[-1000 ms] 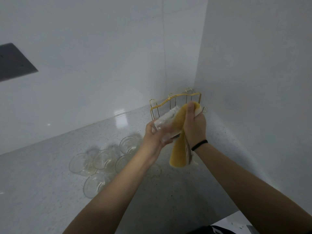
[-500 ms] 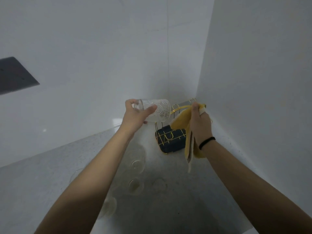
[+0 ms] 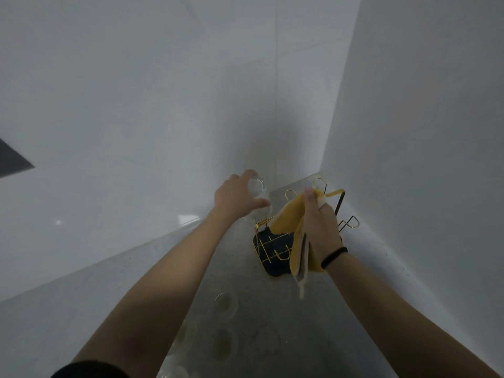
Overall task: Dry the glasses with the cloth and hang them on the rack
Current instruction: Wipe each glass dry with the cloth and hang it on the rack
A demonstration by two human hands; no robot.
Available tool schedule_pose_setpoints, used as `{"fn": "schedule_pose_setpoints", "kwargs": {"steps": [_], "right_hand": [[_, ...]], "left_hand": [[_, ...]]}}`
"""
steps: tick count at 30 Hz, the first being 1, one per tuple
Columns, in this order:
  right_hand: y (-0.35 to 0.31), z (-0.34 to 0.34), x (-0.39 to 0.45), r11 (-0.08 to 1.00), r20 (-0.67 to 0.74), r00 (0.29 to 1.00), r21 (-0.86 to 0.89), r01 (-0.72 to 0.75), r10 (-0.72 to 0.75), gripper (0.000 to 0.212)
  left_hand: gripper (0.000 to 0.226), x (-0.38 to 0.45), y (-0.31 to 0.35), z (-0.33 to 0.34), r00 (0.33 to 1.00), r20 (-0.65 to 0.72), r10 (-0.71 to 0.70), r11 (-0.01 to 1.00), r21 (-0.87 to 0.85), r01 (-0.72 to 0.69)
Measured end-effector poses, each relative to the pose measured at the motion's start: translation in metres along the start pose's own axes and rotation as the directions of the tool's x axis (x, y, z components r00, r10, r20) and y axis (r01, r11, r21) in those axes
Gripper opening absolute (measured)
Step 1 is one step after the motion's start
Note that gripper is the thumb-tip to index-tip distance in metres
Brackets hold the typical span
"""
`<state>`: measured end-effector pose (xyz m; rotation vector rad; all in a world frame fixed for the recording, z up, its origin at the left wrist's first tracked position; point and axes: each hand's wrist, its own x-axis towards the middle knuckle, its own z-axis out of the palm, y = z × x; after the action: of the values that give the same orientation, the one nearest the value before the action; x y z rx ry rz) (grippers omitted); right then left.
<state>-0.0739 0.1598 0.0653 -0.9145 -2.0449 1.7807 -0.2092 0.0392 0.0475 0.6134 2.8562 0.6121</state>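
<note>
My left hand [image 3: 236, 196] grips a clear ribbed glass [image 3: 257, 190] upside down, base up, over the left back corner of the gold wire rack [image 3: 346, 222]. The glass's lower part is hard to make out against the wall. The rack stands on a dark mat [image 3: 275, 252] in the corner of the counter, and its looped pegs show bare. My right hand [image 3: 319, 219] holds a yellow cloth [image 3: 290, 216] bunched over the middle of the rack; the cloth hangs down past my wrist. Several more clear glasses [image 3: 225, 302] stand on the counter between my forearms.
White walls close in the rack on the back and right. The grey speckled counter [image 3: 341, 336] runs toward me. A dark panel [image 3: 11, 162] shows on the left wall.
My left hand has carried the glass away from the cloth, turned it base up and moved it back over the rack. My right hand has stayed above the rack, still holding the cloth.
</note>
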Motion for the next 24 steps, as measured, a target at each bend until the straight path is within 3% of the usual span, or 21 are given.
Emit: {"fn": "schedule_pose_setpoints", "kwargs": {"steps": [8, 13, 18, 24], "right_hand": [[0.012, 0.005, 0.001, 0.997, -0.012, 0.997, -0.017, -0.077, 0.077, 0.036], [0.011, 0.003, -0.001, 0.994, -0.02, 0.994, -0.01, -0.108, 0.107, 0.051], [0.013, 0.004, 0.001, 0.993, -0.013, 0.993, 0.016, -0.119, 0.12, 0.028], [0.013, 0.006, -0.002, 0.988, -0.011, 0.988, 0.036, -0.151, 0.152, 0.025]], "left_hand": [[0.076, 0.006, -0.014, 0.036, 0.999, 0.04, -0.002, 1.0, -0.012, 0.003], [0.071, 0.007, -0.021, 0.052, 0.998, 0.069, 0.0, 0.999, -0.04, 0.002], [0.07, 0.011, -0.022, 0.059, 0.996, 0.086, -0.021, 0.998, -0.051, 0.026], [0.06, 0.009, -0.024, 0.062, 0.994, 0.092, -0.057, 0.992, -0.106, 0.067]]}}
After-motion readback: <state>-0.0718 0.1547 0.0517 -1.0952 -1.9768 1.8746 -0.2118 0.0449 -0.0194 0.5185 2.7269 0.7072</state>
